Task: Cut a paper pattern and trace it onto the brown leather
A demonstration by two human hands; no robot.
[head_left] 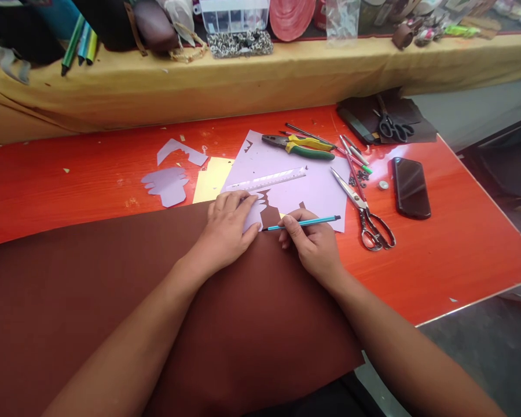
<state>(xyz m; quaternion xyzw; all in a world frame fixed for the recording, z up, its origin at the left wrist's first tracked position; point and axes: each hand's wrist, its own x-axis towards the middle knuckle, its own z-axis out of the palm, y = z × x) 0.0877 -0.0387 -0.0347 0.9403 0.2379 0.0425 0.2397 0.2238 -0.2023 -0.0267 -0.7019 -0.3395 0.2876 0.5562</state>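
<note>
My left hand (pixel 226 227) lies with its fingers stretched out, pressing a cut lilac paper template (pixel 254 215) onto a large brown sheet (pixel 252 313) that looks like leather. Between the fingers and thumb of my right hand (pixel 310 240) is a slim blue pen (pixel 315 221). Its tip points left and meets the sheet close to the template's lower right edge. Toothed notches are cut out of the sheet's far edge just beyond the template. Part of the template is hidden under my left fingers.
On the red table (pixel 473 255) lie pliers (pixel 301 146), a clear ruler (pixel 269 178), scissors (pixel 364 211), a phone (pixel 411 188) and lilac paper (pixel 325 191). Black scissors (pixel 393 127) rest on dark material at the back right. A cluttered yellow-covered shelf (pixel 286 75) runs behind.
</note>
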